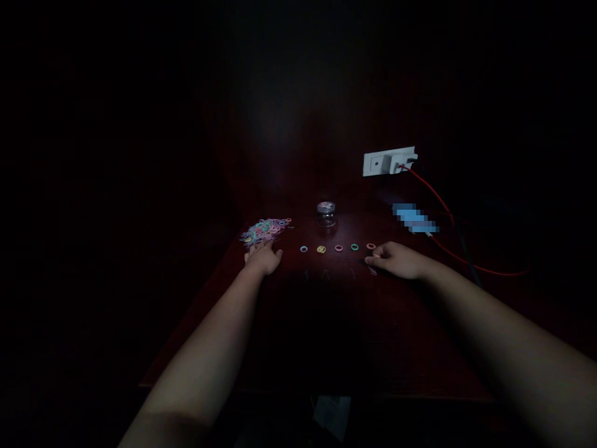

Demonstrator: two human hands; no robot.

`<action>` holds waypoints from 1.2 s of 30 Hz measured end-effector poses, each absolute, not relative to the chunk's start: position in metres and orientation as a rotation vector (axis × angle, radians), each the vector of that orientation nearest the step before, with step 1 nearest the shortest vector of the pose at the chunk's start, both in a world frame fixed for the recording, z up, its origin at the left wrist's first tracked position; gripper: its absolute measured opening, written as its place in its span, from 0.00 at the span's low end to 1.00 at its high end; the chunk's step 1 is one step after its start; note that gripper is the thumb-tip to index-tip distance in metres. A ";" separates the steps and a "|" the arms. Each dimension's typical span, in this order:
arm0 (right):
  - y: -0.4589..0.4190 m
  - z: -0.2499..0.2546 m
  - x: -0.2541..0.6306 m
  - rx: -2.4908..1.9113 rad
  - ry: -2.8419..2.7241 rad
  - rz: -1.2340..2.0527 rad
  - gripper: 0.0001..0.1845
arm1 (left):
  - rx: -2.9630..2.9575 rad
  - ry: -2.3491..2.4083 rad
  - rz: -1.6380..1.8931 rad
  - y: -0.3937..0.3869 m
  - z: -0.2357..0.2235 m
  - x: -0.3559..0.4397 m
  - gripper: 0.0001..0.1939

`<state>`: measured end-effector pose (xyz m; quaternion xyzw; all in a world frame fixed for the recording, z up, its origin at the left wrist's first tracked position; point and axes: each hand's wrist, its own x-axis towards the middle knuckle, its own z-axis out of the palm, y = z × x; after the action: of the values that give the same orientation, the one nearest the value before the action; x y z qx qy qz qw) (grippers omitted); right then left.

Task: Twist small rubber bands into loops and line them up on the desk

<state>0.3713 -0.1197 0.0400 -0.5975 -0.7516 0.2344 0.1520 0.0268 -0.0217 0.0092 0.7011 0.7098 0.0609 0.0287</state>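
Observation:
A heap of small coloured rubber bands (265, 229) lies at the far left of a dark red table (326, 336). My left hand (264, 256) rests just in front of the heap, its fingers reaching into it and lying flat. Several single bands sit in a row: blue (303, 249), yellow (321, 249), pink (338, 248), green (354, 247) and red (370, 246). My right hand (395, 259) lies beside the red band with fingers curled together; a small pink band (372, 271) lies under its fingertips. Whether it pinches anything is hidden.
A small glass jar (326, 213) stands behind the row. A white wall socket (388, 162) has a charger plugged in, and a red cable (448, 246) runs down across the table's right side. A blue object (414, 218) lies there. The room is very dark.

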 end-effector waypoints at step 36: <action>-0.111 0.026 0.381 -1.585 -2.071 0.638 0.16 | 2.164 1.966 0.783 -0.015 0.015 0.024 0.14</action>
<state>0.3808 -0.1108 0.0263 -0.5749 -0.7514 0.2316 0.2264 0.0239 -0.0155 0.0148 0.7137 0.6485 0.2583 0.0572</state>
